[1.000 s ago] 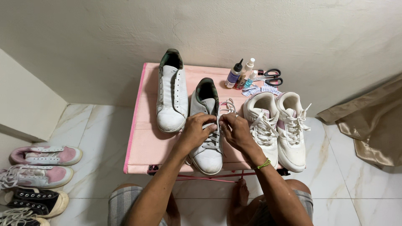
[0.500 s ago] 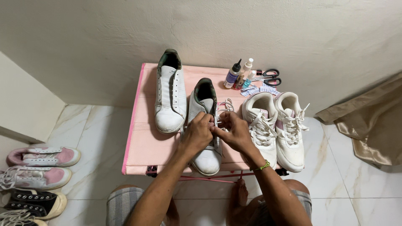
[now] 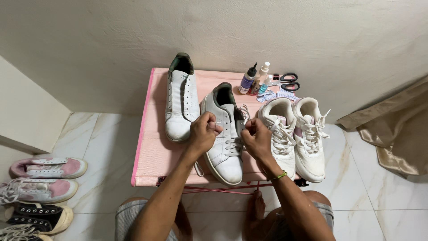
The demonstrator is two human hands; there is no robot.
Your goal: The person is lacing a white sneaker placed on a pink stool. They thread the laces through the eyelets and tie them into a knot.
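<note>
Your left hand [image 3: 204, 132] is pinched on the end of a white lace [image 3: 217, 123], and your right hand [image 3: 256, 137] is closed on the lace at the other side of the white leather sneaker with a dark collar [image 3: 224, 134]. That sneaker sits at the middle of the small pink table [image 3: 151, 156], its toe almost at the near edge, heel aimed at the far edge and tilted a touch left, so its long axis runs near to far.

Room to move is tight on your right: a pair of chunky white trainers with pink panels [image 3: 296, 134] stands just beside the sneaker, toes hanging over the near right corner. To your left, a matching white sneaker [image 3: 180, 105] lies near the far left corner, heel at the far edge. A bare pink strip stays open along the left edge.

At the far right corner, two small bottles [image 3: 254, 79] and black-handled scissors [image 3: 285, 82] crowd together.

The table stands against a rough cream wall [image 3: 223, 31] on a pale marble tile floor [image 3: 370, 196]. More shoes [image 3: 42, 187] line the floor at your left, and tan cloth [image 3: 392, 129] is heaped at your right.
</note>
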